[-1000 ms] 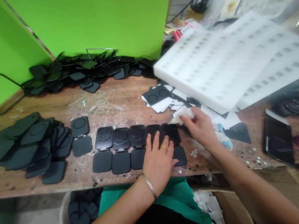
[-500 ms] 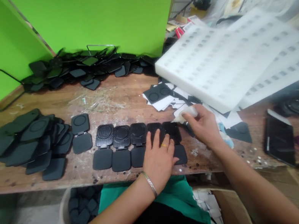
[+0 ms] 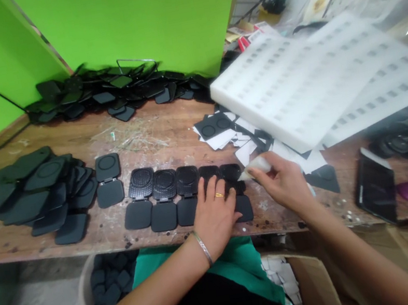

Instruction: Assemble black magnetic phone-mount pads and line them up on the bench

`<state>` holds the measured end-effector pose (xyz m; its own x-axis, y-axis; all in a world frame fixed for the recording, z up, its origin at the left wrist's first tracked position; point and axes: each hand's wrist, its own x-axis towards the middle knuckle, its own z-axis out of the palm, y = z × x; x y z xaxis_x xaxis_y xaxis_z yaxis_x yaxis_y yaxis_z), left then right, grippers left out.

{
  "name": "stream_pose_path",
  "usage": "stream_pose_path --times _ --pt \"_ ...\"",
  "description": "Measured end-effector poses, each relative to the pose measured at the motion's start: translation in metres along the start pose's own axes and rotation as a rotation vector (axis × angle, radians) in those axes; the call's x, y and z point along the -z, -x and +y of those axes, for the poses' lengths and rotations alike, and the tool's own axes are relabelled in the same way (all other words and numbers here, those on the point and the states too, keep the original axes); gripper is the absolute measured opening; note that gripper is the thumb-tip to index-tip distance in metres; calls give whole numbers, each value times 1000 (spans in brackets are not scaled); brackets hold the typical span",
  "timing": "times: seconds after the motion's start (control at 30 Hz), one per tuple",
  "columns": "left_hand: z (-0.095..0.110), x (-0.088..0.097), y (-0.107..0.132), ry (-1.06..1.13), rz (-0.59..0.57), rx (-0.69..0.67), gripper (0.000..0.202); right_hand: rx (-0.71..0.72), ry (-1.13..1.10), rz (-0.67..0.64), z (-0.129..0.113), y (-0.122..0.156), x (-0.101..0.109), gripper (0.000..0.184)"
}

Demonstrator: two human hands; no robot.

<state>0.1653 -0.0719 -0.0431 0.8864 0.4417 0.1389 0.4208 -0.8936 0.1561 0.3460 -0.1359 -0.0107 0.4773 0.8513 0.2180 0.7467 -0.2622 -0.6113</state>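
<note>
A row of several hinged black plastic pieces (image 3: 164, 197) lies open along the front of the wooden workbench (image 3: 152, 130). My left hand (image 3: 214, 212) rests flat with fingers spread on the two pieces at the right end of the row. My right hand (image 3: 283, 180) is just to the right of them, fingers pinched on a small white object (image 3: 257, 166) held over the last piece. One more hinged piece (image 3: 108, 180) lies apart at the left of the row.
Heaps of black pieces sit at the left (image 3: 33, 195) and along the green back wall (image 3: 118, 91). White foam trays (image 3: 313, 80) lean at the right over loose white papers (image 3: 233, 137). A dark phone-like slab (image 3: 375, 185) lies far right. Below the bench are a bucket (image 3: 108, 290) and a cardboard box (image 3: 310, 286).
My right hand has come slightly down and left with the white object, closer to the last black piece. My left hand stays on the row.
</note>
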Motion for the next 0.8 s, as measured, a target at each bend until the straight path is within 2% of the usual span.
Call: stream_pose_path --times 0.2,0.43,0.6,0.8 --pt "0 1 0 5 3 11 59 39 -51 -48 -14 -9 -14 19" --pt "0 3 -1 -9 0 12 57 71 -13 20 -11 -33 -29 21" --pt "1 4 0 0 -8 18 57 42 48 70 0 -34 -23 20" --pt "0 3 0 20 -13 14 57 -96 41 81 10 -11 -2 21"
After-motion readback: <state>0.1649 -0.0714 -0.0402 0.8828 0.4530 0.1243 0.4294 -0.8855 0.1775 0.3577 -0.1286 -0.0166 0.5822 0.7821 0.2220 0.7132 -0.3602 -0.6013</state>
